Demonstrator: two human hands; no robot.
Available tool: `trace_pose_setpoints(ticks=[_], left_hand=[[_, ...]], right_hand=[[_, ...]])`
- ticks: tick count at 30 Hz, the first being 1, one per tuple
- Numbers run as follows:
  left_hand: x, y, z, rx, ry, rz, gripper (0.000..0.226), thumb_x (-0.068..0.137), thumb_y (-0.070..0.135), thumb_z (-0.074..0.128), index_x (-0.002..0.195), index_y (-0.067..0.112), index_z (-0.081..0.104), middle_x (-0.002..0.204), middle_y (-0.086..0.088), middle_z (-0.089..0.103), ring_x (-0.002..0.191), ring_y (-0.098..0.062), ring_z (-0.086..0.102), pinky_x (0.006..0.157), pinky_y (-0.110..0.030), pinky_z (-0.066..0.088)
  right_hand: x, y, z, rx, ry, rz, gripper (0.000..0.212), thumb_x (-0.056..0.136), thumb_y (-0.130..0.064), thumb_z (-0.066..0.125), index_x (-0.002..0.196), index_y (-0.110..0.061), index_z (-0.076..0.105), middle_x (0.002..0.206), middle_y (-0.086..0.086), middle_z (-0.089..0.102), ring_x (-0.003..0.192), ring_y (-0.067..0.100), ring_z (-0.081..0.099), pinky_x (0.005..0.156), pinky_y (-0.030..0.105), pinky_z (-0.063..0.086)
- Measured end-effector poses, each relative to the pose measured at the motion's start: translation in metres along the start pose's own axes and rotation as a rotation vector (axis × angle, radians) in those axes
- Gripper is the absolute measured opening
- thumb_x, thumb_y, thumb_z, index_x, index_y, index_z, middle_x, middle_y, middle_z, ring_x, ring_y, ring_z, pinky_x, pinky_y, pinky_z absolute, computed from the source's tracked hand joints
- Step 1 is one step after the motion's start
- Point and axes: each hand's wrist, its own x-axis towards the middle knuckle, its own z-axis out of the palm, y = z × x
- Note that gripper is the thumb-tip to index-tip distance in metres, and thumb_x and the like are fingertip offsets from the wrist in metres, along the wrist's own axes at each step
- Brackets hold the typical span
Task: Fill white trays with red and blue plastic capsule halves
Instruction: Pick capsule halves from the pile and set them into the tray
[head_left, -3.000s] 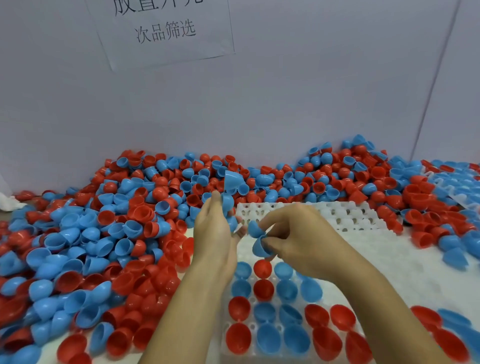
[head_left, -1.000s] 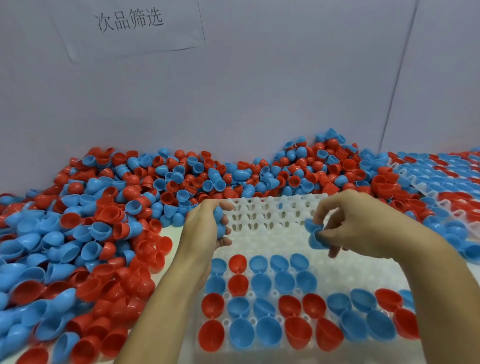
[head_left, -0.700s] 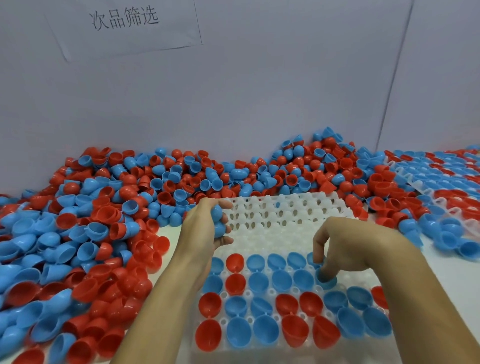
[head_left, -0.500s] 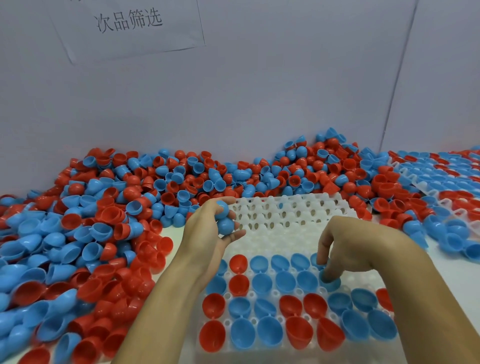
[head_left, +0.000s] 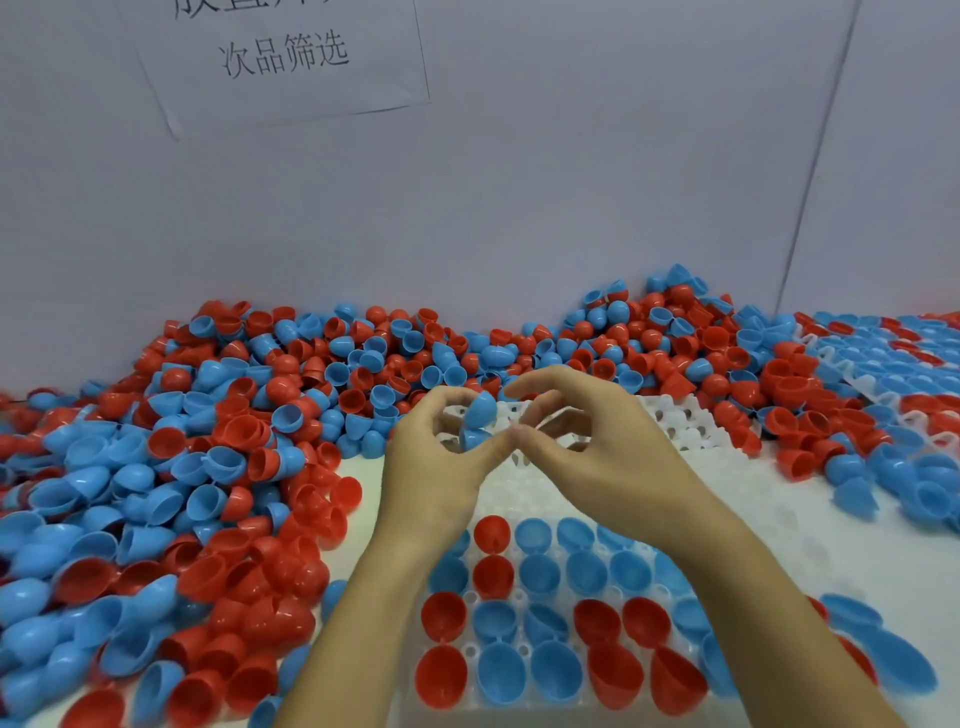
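A white tray (head_left: 737, 483) with rows of sockets lies in front of me; its near rows hold red and blue capsule halves (head_left: 493, 618), open side up. Above the tray's middle, my left hand (head_left: 434, 467) grips a small stack of blue capsule halves (head_left: 478, 421) between curled fingers and thumb. My right hand (head_left: 587, 441) is raised beside it, fingers bent, its fingertips meeting the left thumb next to the stack. Nothing shows between the right fingers.
A deep heap of loose red and blue halves (head_left: 208, 467) covers the table to the left and along the back wall. More filled white trays (head_left: 883, 374) lie at the far right. A paper sign (head_left: 280, 57) hangs on the wall.
My right hand lifted off the tray after setting a blue half into a socket and came back up to the left hand. The left hand turned its blue stack toward the right fingers.
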Motion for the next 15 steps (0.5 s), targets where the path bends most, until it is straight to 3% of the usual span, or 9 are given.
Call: trace_pose_setpoints(ticks=[3, 6, 10, 13, 15], left_hand=[[-0.002, 0.002, 0.002, 0.206, 0.048, 0.173, 0.029, 0.079, 0.022, 0.084, 0.091, 0.038, 0.063, 0.084, 0.014, 0.065, 0.074, 0.003, 0.06, 0.061, -0.011, 0.048], [-0.002, 0.0, 0.002, 0.391, 0.045, 0.262, 0.028, 0.084, 0.014, 0.079, 0.105, 0.026, 0.065, 0.1, 0.009, 0.067, 0.088, -0.004, 0.061, 0.074, -0.018, 0.052], [-0.003, -0.001, 0.005, 0.518, 0.038, 0.353, 0.036, 0.086, 0.014, 0.077, 0.119, 0.019, 0.064, 0.115, 0.004, 0.065, 0.104, -0.013, 0.061, 0.079, -0.018, 0.049], [-0.003, 0.001, 0.007, 0.48, 0.051, 0.362, 0.041, 0.083, 0.018, 0.08, 0.121, 0.019, 0.064, 0.11, 0.007, 0.063, 0.095, -0.008, 0.057, 0.07, -0.01, 0.046], [-0.002, 0.002, 0.007, 0.402, 0.028, 0.331, 0.038, 0.081, 0.02, 0.083, 0.115, 0.019, 0.065, 0.1, 0.01, 0.061, 0.082, -0.005, 0.057, 0.063, -0.008, 0.047]], right_hand=[[0.001, 0.002, 0.015, 0.02, 0.101, -0.016, 0.019, 0.087, -0.032, 0.073, 0.103, -0.038, 0.066, 0.086, -0.011, 0.064, 0.077, 0.004, 0.066, 0.067, 0.015, 0.052], [0.001, 0.002, 0.022, -0.075, 0.185, -0.085, 0.026, 0.084, -0.035, 0.076, 0.106, -0.042, 0.063, 0.086, -0.018, 0.06, 0.083, 0.002, 0.063, 0.066, 0.01, 0.049], [0.003, 0.003, 0.025, -0.202, 0.206, -0.067, 0.016, 0.084, -0.043, 0.073, 0.097, -0.034, 0.075, 0.087, -0.018, 0.067, 0.079, 0.003, 0.065, 0.07, 0.02, 0.056], [0.004, 0.009, 0.023, -0.194, 0.214, 0.049, 0.017, 0.083, -0.042, 0.074, 0.088, -0.027, 0.078, 0.082, -0.017, 0.07, 0.073, 0.001, 0.065, 0.071, 0.02, 0.054], [0.006, 0.012, 0.02, -0.165, 0.235, 0.114, 0.011, 0.083, -0.035, 0.074, 0.083, -0.024, 0.079, 0.078, -0.018, 0.071, 0.073, -0.001, 0.066, 0.069, 0.012, 0.05]])
